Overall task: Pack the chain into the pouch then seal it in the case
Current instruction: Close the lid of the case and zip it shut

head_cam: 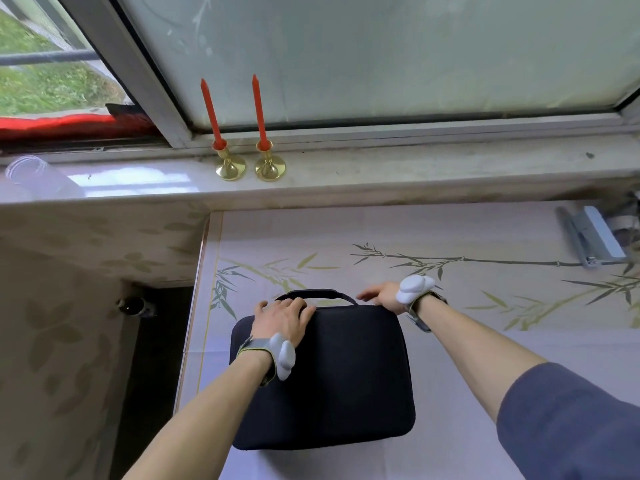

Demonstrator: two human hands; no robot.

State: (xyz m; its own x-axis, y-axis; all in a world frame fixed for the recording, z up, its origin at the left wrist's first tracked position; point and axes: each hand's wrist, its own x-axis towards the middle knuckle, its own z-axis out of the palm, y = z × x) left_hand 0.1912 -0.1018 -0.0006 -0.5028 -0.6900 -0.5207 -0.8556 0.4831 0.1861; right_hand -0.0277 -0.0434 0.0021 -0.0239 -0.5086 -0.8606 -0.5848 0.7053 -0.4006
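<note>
Black case (pixel 332 375) lies closed under two hands, left hand (pixel 282 318), right hand (pixel 379 294).

two red candles (pixel 235 128) on windowsill (pixel 381 174)

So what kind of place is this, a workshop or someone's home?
Most likely a home: a window sill holds two red candles in brass holders, beside a sliding window, and the table wears a bamboo-print cover.
</note>
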